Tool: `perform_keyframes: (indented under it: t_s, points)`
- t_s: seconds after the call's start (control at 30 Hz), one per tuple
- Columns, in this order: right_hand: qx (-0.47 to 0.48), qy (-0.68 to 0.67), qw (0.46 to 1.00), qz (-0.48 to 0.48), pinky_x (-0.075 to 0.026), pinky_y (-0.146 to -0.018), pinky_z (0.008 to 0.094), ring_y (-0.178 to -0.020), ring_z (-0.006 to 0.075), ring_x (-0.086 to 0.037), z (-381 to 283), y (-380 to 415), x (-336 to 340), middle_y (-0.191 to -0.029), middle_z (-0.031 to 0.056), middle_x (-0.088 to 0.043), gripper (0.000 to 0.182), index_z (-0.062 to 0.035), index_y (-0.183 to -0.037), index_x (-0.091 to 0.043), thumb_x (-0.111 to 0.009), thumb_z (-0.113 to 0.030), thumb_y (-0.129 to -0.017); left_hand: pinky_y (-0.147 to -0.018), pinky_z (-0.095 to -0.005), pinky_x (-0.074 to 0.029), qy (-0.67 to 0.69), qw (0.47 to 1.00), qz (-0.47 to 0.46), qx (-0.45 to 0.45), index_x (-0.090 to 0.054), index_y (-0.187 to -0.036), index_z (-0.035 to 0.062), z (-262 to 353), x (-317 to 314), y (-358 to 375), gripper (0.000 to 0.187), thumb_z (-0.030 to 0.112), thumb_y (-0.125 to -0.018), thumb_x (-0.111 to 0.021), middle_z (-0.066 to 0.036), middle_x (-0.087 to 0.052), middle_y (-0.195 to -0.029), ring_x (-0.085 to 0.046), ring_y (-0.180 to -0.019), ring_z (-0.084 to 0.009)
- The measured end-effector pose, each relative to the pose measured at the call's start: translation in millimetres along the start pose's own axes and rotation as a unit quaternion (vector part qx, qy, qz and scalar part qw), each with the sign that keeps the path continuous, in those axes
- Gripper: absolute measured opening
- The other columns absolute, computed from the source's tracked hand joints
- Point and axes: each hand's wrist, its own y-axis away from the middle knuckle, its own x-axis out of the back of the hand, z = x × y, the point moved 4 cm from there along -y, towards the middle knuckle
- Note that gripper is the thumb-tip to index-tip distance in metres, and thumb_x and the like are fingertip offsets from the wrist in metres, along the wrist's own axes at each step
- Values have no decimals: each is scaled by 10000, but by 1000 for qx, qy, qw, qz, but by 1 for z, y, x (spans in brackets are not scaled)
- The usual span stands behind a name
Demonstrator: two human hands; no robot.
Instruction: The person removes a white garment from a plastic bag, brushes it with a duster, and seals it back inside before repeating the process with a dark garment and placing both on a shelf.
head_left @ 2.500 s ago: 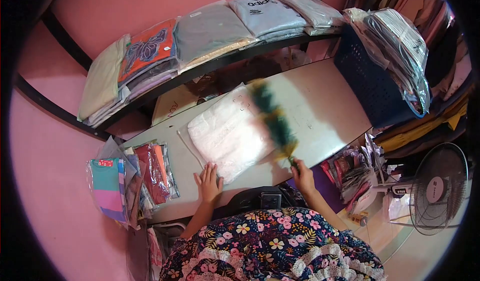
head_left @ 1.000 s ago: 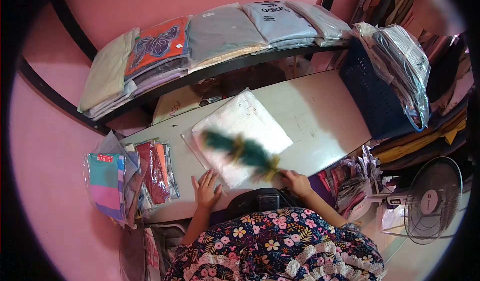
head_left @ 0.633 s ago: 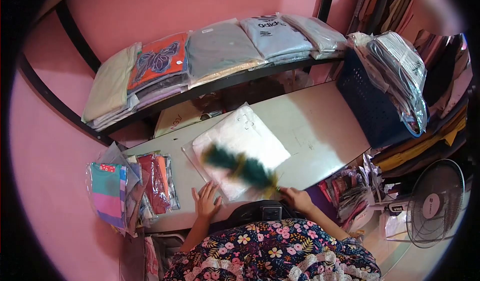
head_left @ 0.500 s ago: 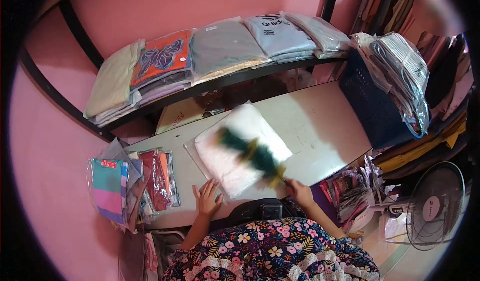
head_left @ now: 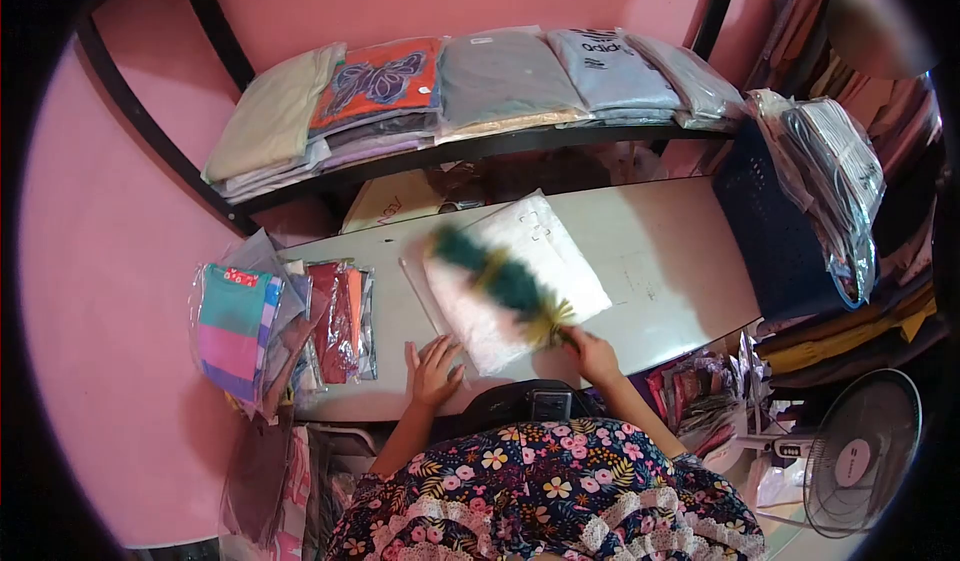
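A green and yellow duster (head_left: pixel 492 277), smeared by motion, lies across a white folded garment (head_left: pixel 535 261) in a clear plastic bag. My right hand (head_left: pixel 592 355) is closed around the duster's handle at the table's front edge. Fingers spread, my left hand (head_left: pixel 436 372) rests on the table by the near left edge of the bagged garment and holds nothing. Part of the garment is hidden under the duster.
Bagged clothes (head_left: pixel 510 81) line a black shelf (head_left: pixel 480 135) behind the table (head_left: pixel 668 251). More packets (head_left: pixel 235 326) stand at the left end. A blue basket (head_left: pixel 765 216) holds bagged clothes at right, with a fan (head_left: pixel 862 456) below it.
The camera view has turned, so the scene sits farther right. The duster has swung slightly over the white garment in my right hand. My left hand stays flat by the bag.
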Motion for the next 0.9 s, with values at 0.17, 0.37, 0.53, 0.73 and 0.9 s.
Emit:
perform_keyframes:
  t_s: [0.17, 0.37, 0.53, 0.73, 0.9]
  points:
    - [-25, -46, 997, 53, -494, -637, 444, -756, 375, -616, -7, -19, 4, -845, 177, -636, 311, -106, -1120, -518, -591, -201, -832, -1050, -598, -96, 1, 1000, 7, -5, -599, -1116, 169, 4, 3, 0, 387, 285, -748, -622, -38, -515, -1264, -440, -1212, -186]
    - [80, 67, 983, -149, -498, -649, 452, -752, 369, -615, -30, -14, 4, -891, 162, -640, 324, -230, -1171, -514, -542, -259, -849, -1046, -589, -129, 6, 1000, 9, -24, -596, -1115, 165, 6, 3, -1, 385, 255, -743, -645, -40, -528, -1235, -451, -1198, -203]
    - [-77, -10, 992, 104, -463, -603, 490, -711, 413, -600, 27, -24, 15, -788, 220, -622, 284, -134, -1139, -495, -544, -184, -864, -1037, -544, -215, 40, 996, 35, -65, -594, -1099, 162, 11, 0, 2, 384, 186, -725, -676, -41, -554, -1171, -480, -1147, -238]
    - [-203, 53, 959, 190, -444, -577, 502, -682, 420, -596, 106, -6, 65, -736, 224, -621, 296, -144, -1152, -490, -542, -185, -864, -1006, -494, -288, 102, 989, 16, -102, -610, -978, 141, 39, 6, 2, 331, 198, -674, -729, -35, -566, -994, -527, -999, -227]
    - [-253, 73, 942, 207, -451, -612, 510, -730, 426, -600, 141, 11, 98, -783, 228, -628, 311, -151, -1162, -474, -544, -199, -864, -1001, -495, -287, 28, 992, 4, -120, -631, -855, 145, 23, -4, 1, 184, 181, -689, -702, -13, -588, -854, -542, -952, -216]
